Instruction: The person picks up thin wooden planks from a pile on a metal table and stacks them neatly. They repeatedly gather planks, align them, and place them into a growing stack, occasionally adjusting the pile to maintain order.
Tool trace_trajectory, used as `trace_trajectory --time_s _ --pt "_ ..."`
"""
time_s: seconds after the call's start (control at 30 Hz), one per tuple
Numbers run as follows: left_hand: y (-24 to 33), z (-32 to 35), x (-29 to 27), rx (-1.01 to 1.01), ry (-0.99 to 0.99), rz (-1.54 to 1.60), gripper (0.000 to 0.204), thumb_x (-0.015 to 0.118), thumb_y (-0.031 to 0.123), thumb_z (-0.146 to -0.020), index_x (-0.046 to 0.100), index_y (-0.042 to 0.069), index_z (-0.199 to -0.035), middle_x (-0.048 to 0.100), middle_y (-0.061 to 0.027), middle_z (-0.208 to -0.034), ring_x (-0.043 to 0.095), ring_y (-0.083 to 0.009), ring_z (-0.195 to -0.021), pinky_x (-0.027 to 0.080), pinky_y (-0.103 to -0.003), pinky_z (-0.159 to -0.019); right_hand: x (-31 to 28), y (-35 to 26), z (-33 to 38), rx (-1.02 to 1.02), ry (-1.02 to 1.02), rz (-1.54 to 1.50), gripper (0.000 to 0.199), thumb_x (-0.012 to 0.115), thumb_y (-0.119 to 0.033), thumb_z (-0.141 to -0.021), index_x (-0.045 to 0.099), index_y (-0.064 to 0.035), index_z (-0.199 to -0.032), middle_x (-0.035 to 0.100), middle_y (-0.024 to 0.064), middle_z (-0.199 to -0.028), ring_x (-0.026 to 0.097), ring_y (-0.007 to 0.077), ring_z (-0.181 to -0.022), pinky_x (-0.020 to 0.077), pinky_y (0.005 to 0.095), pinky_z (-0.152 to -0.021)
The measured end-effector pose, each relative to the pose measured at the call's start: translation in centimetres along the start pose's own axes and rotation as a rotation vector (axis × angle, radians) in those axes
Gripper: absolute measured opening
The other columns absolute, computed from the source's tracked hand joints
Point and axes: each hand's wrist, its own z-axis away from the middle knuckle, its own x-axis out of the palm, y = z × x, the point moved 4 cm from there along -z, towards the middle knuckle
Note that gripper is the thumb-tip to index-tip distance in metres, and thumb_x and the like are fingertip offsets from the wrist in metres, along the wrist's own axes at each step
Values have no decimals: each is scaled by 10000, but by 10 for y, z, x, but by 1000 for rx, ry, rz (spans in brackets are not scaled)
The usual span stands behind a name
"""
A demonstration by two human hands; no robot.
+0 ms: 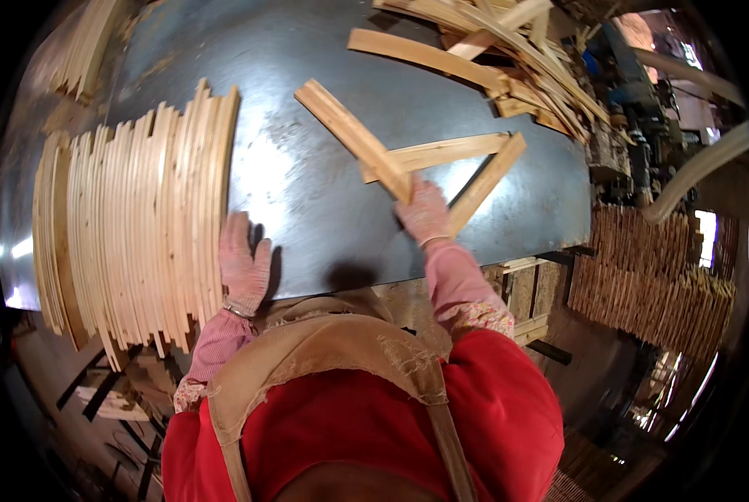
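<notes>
My left hand [246, 266], in a pinkish work glove, rests with its fingers stretched out along the right side of a row of pale wooden strips [153, 226]. These strips lie side by side with uneven ends. My right hand [425, 212], gloved too, is closed round the near end of a loose wooden strip [349, 132] that slants away to the far left. That strip crosses over a second wooden strip [454, 151]. To the right of my hand, a third wooden strip [491, 177] lies slanted and meets the second one's far end.
The strips lie on a shiny metal tabletop [307, 243]. A jumbled heap of wood offcuts [508, 58] covers the far right corner, beside machinery [642, 125] with a pale hose [709, 167]. Another bundle of strips [90, 46] lies far left. Stacked wood [642, 276] stands right of the table.
</notes>
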Motion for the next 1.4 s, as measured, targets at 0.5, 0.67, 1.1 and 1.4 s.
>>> trace_trajectory --time_s 0.5,0.67,1.1,1.4 --pt "23 9 32 -221 -109 -656 290 793 204 -909 747 28 -1136 658 -209 -1346 629 -371 -1251 522 -464 -1041 -6 221 -33 734 392 -442 681 787 -366 -831 578 -18 -1379 706 218 -1188 699 386 -1110 566 454 -999" --pt "-43 39 -20 -138 17 -864 760 801 247 -899 487 142 -1583 454 -219 -1624 469 -395 -1470 312 -563 -1255 94 238 -34 131 305 -1837 573 640 -129 -921 526 20 -1462 674 120 -1227 699 304 -1112 585 422 -1021" --pt "73 -49 122 -694 -642 702 604 769 343 -945 638 -36 -1397 756 -123 -1093 708 -205 -945 574 -365 -876 5 31 -84 -553 276 97 748 765 -402 -872 542 -123 -1529 579 203 -1483 529 404 -1398 428 492 -1185" --pt "17 -5 41 -822 -304 987 554 679 286 -1018 598 -77 -1429 737 -96 -1160 692 -158 -977 564 -314 -889 -43 -56 -152 -455 -108 195 620 621 -514 -922 659 -134 -1409 711 187 -1316 642 414 -1259 505 511 -1060"
